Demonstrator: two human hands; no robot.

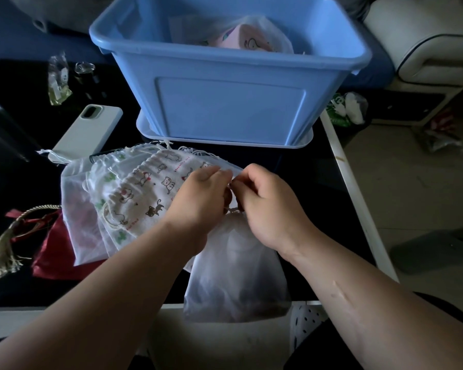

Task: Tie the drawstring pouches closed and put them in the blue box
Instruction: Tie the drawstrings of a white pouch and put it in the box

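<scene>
Dark tabletop [300,166], dim light, and both hands are working at the gathered neck of the frosted white drawstring pouch [235,276], whose bottom reaches past the table's near edge. Left hand [198,198] pinches the white cord [231,209] from one side, right hand [270,206] pinches from the other, fingers curled, knuckles nearly touching. Big blue plastic box [230,108] stands just behind, a pink printed pouch [251,38] inside it. Cat-print fabric pouches [134,193] lie fanned out to the left

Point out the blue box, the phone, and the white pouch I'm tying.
blue box [230,110]: head view, on its front wall.
phone [89,131]: head view, middle of its back.
white pouch [235,272]: head view, middle of its body, below the gathered neck.
</scene>
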